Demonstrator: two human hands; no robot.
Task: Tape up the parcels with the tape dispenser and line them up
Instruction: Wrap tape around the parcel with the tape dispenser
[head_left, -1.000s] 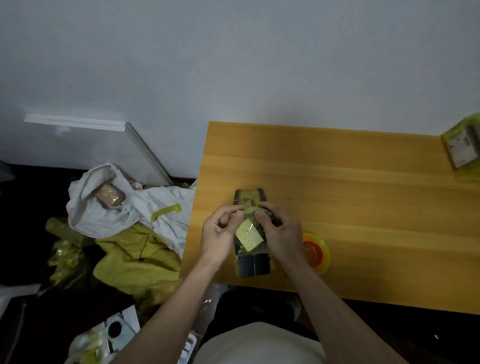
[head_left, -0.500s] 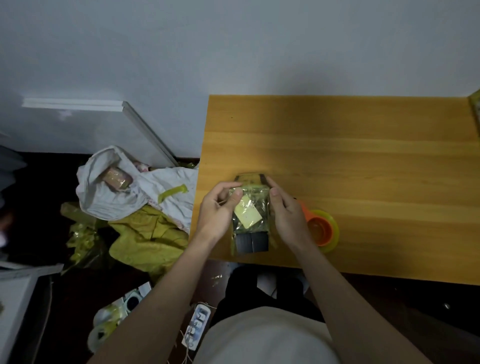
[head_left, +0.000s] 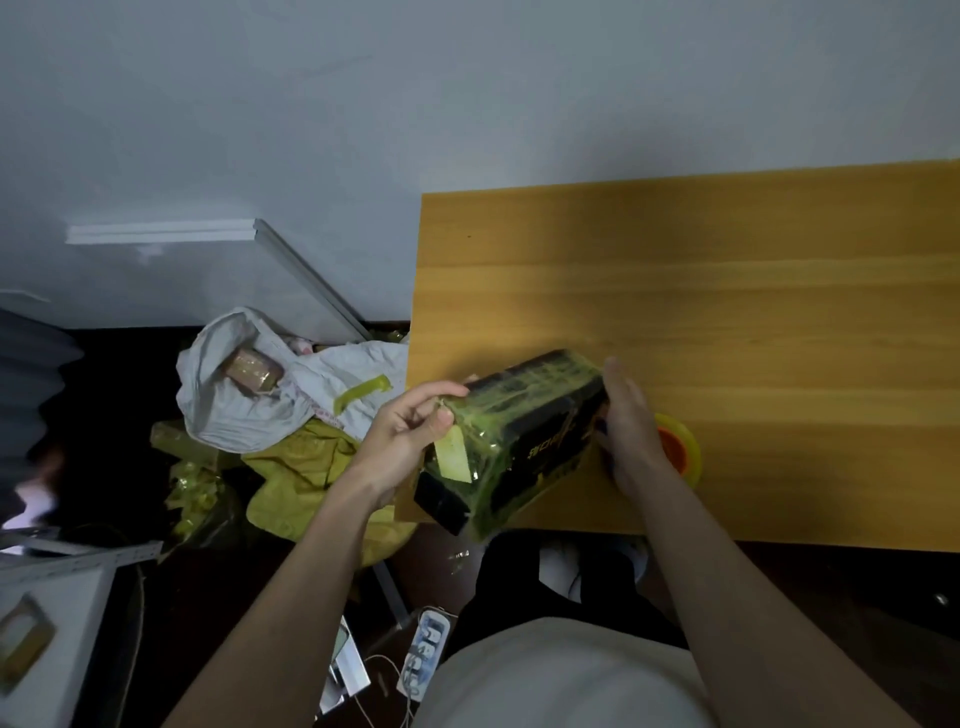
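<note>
Wooden tabletop (head_left: 727, 291) under a pale wall. Left hand (head_left: 402, 434) curled round the near-left end of the parcel (head_left: 524, 441), thumb and fingers pinching by a loose yellow tape tab (head_left: 453, 460). Right hand (head_left: 631, 431) flat against the far-right end, fingers straight, pressing. Parcel now tipped and swung diagonal, near end hanging off the table edge; half a second ago lying flat and lengthwise between both hands. Just beyond the right hand, tape dispenser (head_left: 680, 452) peeking out. Off left of the grip, white bag (head_left: 249, 400) on the floor.
</note>
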